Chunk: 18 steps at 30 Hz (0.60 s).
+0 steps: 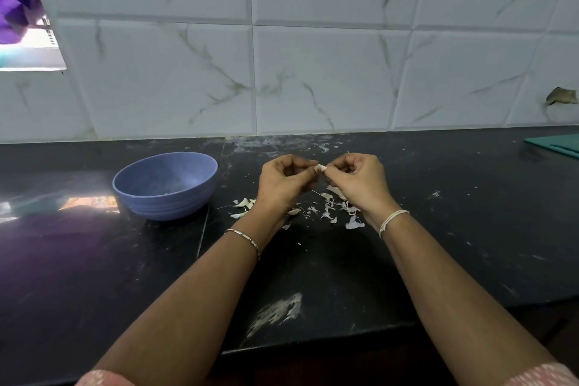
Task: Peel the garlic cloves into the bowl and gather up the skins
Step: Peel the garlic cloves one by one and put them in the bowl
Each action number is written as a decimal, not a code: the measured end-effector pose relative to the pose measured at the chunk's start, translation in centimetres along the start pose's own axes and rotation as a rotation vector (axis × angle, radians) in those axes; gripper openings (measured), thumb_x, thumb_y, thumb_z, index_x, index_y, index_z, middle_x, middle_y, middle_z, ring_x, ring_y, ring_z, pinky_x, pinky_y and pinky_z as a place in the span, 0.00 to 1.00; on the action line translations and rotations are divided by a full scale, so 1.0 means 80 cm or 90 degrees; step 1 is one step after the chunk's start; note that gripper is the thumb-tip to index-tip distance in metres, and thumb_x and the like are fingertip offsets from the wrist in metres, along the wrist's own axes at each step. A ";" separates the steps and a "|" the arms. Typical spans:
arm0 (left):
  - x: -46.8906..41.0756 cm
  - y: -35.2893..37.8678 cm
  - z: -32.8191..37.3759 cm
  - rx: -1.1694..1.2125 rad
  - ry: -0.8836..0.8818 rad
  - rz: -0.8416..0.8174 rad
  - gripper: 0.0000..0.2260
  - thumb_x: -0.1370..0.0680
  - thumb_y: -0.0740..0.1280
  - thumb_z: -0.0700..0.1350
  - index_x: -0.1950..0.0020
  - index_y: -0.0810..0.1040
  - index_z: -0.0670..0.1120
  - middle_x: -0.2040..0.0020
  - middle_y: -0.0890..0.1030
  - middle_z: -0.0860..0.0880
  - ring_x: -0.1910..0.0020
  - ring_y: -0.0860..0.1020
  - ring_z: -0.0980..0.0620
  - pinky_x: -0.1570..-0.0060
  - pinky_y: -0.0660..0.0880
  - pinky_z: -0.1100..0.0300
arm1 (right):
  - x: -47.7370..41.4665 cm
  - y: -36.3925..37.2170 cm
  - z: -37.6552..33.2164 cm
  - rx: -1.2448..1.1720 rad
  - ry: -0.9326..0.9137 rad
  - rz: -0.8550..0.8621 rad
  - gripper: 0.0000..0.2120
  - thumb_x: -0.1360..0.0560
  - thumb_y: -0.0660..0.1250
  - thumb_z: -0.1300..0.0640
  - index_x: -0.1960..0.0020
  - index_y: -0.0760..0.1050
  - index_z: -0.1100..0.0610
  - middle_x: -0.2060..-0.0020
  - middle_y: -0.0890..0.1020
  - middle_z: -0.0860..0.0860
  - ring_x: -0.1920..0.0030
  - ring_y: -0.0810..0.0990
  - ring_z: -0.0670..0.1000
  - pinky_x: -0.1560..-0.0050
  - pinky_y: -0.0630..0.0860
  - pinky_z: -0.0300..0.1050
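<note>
Perhaps garlic clove, mostly hidden.

Dim, cool daylight enters from window up-left of left hand. Glare patch lies on countertop leftward. Frame edges bow.

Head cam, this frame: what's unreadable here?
1. Garlic clove: head view, mostly covered by the fingertips of the left hand and right hand; how much skin is left on it is unclear.
2. Bowl: the near wall hides part of the inside; contents too faint to tell.
3. Skins: some hidden under both hands.
4. Green flat thing: cut off by the right edge.
</note>
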<state>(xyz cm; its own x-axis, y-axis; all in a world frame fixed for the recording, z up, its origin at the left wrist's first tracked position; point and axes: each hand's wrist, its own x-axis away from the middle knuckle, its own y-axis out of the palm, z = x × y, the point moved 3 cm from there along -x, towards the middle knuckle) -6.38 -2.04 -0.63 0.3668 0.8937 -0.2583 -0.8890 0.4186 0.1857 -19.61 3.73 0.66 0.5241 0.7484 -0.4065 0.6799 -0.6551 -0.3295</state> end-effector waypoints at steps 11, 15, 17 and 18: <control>-0.005 -0.005 -0.002 -0.106 0.006 -0.004 0.03 0.26 0.74 0.39 0.54 0.83 0.45 0.64 0.78 0.50 0.64 0.77 0.56 0.61 0.80 0.59 | 0.005 -0.001 -0.006 0.070 -0.088 0.006 0.04 0.30 0.72 0.58 0.62 0.81 0.52 0.69 0.83 0.47 0.65 0.82 0.49 0.60 0.79 0.44; -0.003 -0.003 -0.005 -0.089 -0.009 -0.009 0.07 0.25 0.73 0.42 0.49 0.84 0.41 0.58 0.84 0.42 0.59 0.81 0.49 0.57 0.79 0.58 | 0.015 -0.001 -0.018 0.293 -0.240 0.024 0.02 0.28 0.70 0.56 0.56 0.82 0.52 0.64 0.83 0.46 0.64 0.80 0.48 0.61 0.75 0.42; -0.002 -0.002 -0.004 -0.071 -0.023 -0.018 0.09 0.25 0.73 0.44 0.48 0.83 0.40 0.55 0.85 0.40 0.56 0.83 0.47 0.58 0.79 0.60 | 0.016 -0.002 -0.019 0.328 -0.285 0.023 0.03 0.27 0.69 0.56 0.55 0.81 0.52 0.61 0.83 0.47 0.60 0.80 0.51 0.59 0.75 0.44; -0.001 -0.002 -0.002 -0.061 -0.029 -0.020 0.09 0.25 0.73 0.43 0.49 0.83 0.40 0.55 0.85 0.40 0.56 0.83 0.47 0.60 0.79 0.60 | 0.016 -0.002 -0.019 0.336 -0.299 0.015 0.03 0.27 0.69 0.56 0.54 0.80 0.52 0.61 0.82 0.47 0.60 0.79 0.51 0.59 0.75 0.45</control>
<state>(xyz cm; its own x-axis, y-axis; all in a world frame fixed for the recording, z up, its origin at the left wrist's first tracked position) -6.29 -2.21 -0.84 0.4057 0.8873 -0.2192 -0.8978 0.4318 0.0864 -18.26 4.97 1.51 0.1775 0.6870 -0.7046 0.2697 -0.7225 -0.6366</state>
